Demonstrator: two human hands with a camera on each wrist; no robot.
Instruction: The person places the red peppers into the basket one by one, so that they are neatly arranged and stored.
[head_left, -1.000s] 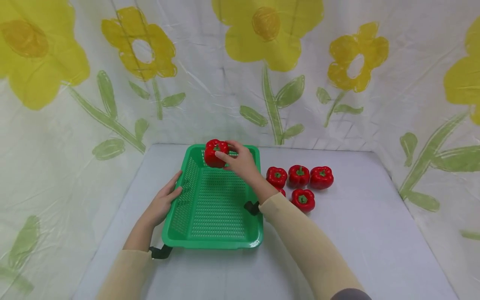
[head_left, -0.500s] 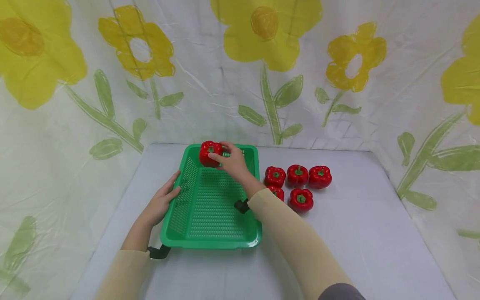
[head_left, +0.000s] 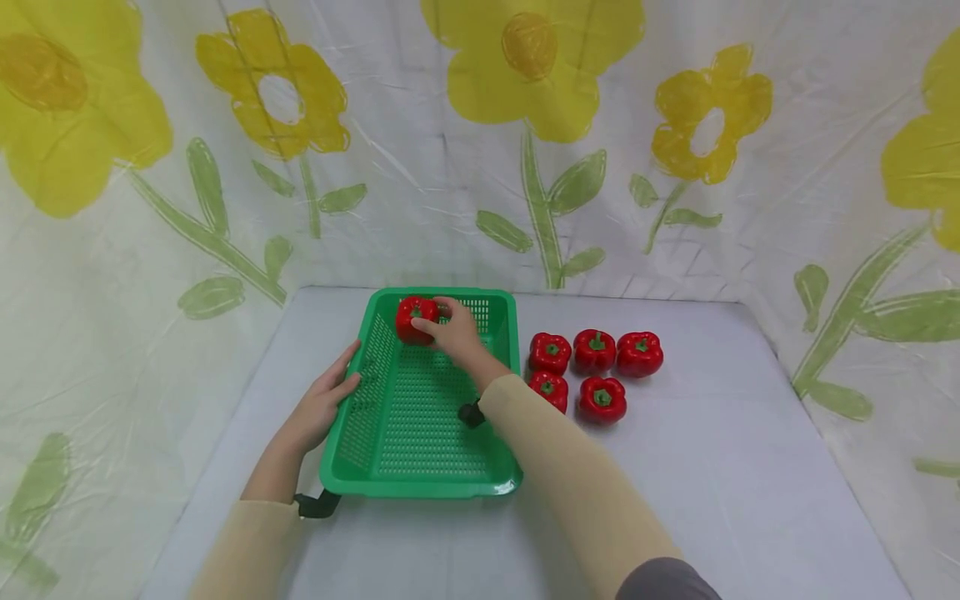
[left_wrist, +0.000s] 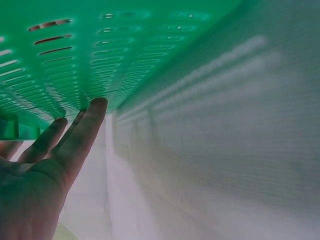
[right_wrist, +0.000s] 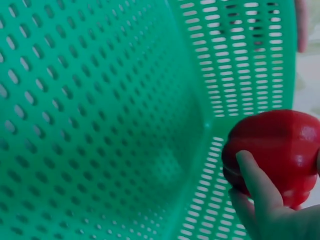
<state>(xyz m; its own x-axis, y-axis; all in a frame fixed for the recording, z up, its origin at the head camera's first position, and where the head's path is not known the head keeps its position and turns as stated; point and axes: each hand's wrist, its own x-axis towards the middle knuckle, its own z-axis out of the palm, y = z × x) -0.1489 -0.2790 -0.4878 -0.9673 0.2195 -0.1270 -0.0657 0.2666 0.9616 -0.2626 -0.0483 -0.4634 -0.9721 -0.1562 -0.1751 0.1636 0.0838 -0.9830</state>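
My right hand [head_left: 456,336] grips a red bell pepper [head_left: 408,327] by its side, thumb and fingers around it. This pepper hangs inside the far left corner of a green perforated plastic basket [head_left: 431,446]; in the right wrist view the pepper [right_wrist: 285,142] appears close to the basket's slotted walls, and whether it touches them I cannot tell. My left hand [head_left: 317,410] rests against the outside of the basket's left wall. In the left wrist view the fingers of that hand [left_wrist: 35,192] reach out fairly straight along the slotted side.
Several more red bell peppers with green stems lie just right of the basket, among them one at the front [head_left: 602,403] and one at the far right [head_left: 639,357]. The white table [head_left: 720,467] is bordered by a flower-printed curtain [head_left: 420,208] behind and at the sides.
My right hand has carried the bell pepper a little left and then down into the basket's far left corner. The left hand stays against the basket.
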